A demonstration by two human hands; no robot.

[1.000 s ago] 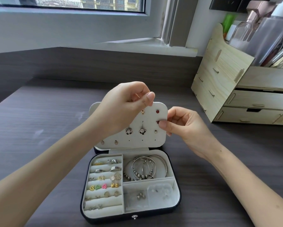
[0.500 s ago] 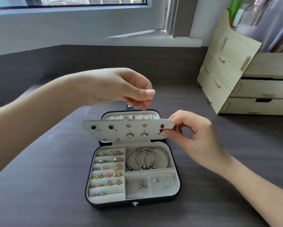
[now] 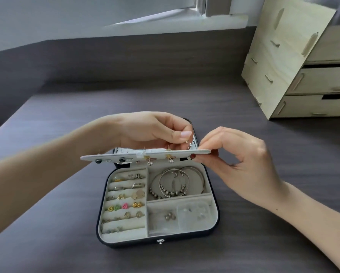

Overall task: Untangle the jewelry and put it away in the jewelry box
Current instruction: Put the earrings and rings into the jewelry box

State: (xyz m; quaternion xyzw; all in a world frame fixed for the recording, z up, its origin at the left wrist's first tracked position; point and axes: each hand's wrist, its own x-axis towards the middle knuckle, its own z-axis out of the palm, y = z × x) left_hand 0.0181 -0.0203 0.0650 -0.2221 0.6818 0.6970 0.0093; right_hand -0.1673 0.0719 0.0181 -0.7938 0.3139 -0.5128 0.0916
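Jewelry box [image 3: 159,240] lies open at table [image 3: 244,243] centre, bracelets [image 3: 175,184] overlapping at its 1 o'clock. Above, right hand [image 3: 244,164] pinches the earring panel [image 3: 157,153] at 3 o'clock; left hand [image 3: 145,131] pinches a tiny metal piece [image 3: 187,142], indistinct, masking the lid [image 3: 188,121].

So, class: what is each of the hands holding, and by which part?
The right hand pinches the earring panel by its right end. The left hand pinches a tiny silver bit above it; what, cannot be told.
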